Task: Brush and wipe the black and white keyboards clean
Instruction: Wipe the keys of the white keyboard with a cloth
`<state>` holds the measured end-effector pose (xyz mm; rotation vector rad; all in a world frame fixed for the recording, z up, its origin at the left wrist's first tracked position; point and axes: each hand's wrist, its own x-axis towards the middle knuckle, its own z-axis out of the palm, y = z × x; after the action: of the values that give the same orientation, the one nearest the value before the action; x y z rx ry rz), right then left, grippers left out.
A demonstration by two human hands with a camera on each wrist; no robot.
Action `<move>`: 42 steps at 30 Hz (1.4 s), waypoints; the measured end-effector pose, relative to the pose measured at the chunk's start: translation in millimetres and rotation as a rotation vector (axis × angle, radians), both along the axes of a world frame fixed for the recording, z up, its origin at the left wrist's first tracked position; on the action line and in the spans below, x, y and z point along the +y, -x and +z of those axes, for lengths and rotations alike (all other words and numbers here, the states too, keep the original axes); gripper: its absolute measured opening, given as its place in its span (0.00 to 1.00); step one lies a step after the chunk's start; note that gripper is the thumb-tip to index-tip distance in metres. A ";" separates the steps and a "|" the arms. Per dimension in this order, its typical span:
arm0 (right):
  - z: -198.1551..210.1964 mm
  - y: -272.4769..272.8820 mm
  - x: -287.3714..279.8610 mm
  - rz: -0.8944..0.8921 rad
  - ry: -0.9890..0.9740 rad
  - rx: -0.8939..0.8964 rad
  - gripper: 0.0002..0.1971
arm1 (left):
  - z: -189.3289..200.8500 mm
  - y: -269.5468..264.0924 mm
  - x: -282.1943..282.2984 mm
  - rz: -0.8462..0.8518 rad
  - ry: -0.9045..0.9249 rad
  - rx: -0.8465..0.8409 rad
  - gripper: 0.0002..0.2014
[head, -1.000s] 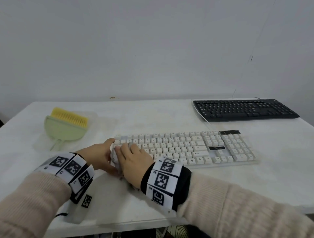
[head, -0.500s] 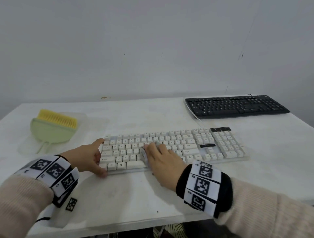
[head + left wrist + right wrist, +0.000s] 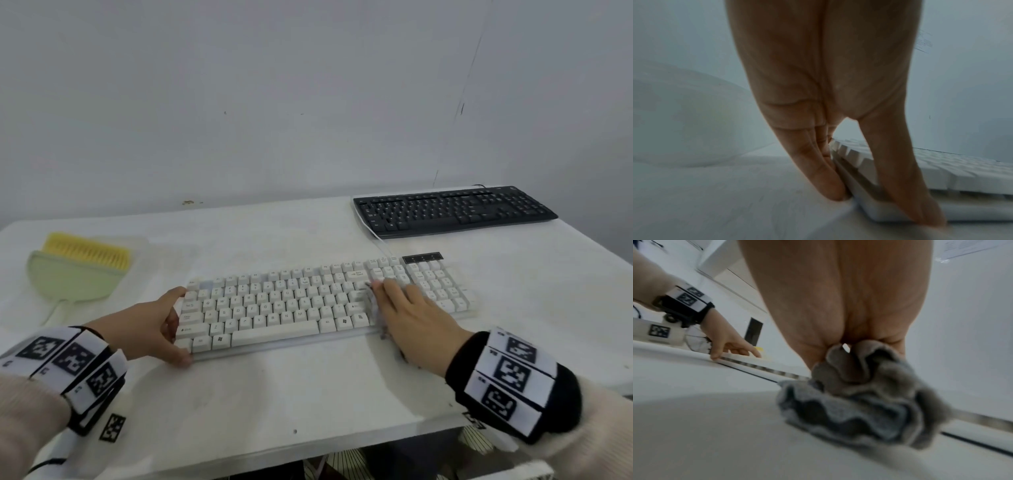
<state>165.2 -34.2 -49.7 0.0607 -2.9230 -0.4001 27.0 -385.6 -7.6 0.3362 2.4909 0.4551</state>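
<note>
Fingers of my right hand [image 3: 414,322] lie flat, pressing a bunched grey cloth [image 3: 865,395] onto the white keyboard [image 3: 308,301]; half a second ago they pressed mid-board, now beside the number pad. My left hand [image 3: 150,329] stays clamped on the board's left end, thumb at the front. Black keyboard [image 3: 452,210] sits far right; brush [image 3: 78,270] far left on the table [image 3: 274,404].

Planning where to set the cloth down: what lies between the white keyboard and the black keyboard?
Bare table, crossed only by a white cable, in the head view.
</note>
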 end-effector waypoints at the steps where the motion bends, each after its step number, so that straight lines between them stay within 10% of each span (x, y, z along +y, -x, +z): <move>1: 1.9 -3.6 8.9 -0.026 -0.012 -0.026 0.60 | 0.7 -0.5 0.6 0.000 0.001 -0.002 0.65; 5: 4.7 -11.6 37.2 -0.071 -0.073 -0.066 0.60 | 2.4 -2.3 1.8 -0.001 0.019 0.000 0.62; 13: 7.1 -21.9 81.5 -0.173 -0.126 -0.185 0.57 | 8.6 -3.7 0.3 -0.025 -0.001 0.002 0.88; 20: 19.9 -24.7 109.8 -0.376 0.001 -0.409 0.41 | 4.8 -3.8 5.9 -0.003 0.054 0.021 0.63; 26: 58.2 -21.6 87.3 -0.526 0.025 -0.420 0.39 | 3.1 -4.0 5.2 -0.011 0.058 0.034 0.61; 42: 63.6 46.3 -183.6 0.299 0.352 -0.397 0.28 | 2.3 -5.2 6.3 -0.041 0.086 0.090 0.59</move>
<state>119.0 -217.8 13.9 0.5779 -3.2412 0.1987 32.2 -379.4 -5.3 0.3805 2.5769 0.3221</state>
